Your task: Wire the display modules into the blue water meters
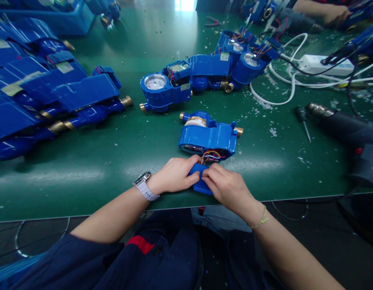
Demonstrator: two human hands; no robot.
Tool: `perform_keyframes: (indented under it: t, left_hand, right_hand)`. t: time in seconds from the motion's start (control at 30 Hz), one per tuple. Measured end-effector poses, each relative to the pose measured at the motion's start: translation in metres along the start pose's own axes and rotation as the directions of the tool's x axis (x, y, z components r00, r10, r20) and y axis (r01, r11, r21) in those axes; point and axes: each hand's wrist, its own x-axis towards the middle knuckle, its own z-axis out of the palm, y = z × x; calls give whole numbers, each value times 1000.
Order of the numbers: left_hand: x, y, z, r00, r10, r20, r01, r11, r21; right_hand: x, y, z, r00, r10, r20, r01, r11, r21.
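A blue water meter lies on its side near the table's front edge, its brass ends pointing left and right. Coloured wires run from its open housing down to a small blue cover. My left hand grips the cover's left side, thumb on top and index finger at the upper edge by the wires. From the right, my right hand has its fingers pressed together on the cover's right side. Whether its fingertips also pinch a wire cannot be seen.
Several blue meters are piled at left, with more behind the middle one. At right are a screwdriver, a heat gun or driver and a white power strip. Another person's hand shows at top right.
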Motion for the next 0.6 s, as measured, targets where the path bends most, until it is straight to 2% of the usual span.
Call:
perform_keyframes:
  t: [0.1, 0.23, 0.43, 0.6]
  left_hand:
    - [0, 1, -1, 1000, -7, 15, 7, 1000, -7]
    - [1, 1, -2, 999, -22, 29, 22, 1000, -4]
    - [1, 0, -1, 999, -16, 31, 16, 1000, 12]
    - [1, 2, -2, 999, -16, 47, 16, 1000, 15]
  right_hand:
    - [1, 3, -5, 993, -89, 79, 93, 994, -50]
    - [-5, 11, -12, 976, -155, 156, 155, 988, 10]
    - [-18, 23, -15, 983, -83, 162, 45, 973, 225]
    - [-25, 28, -16, 990, -1, 143, -66, 887, 457]
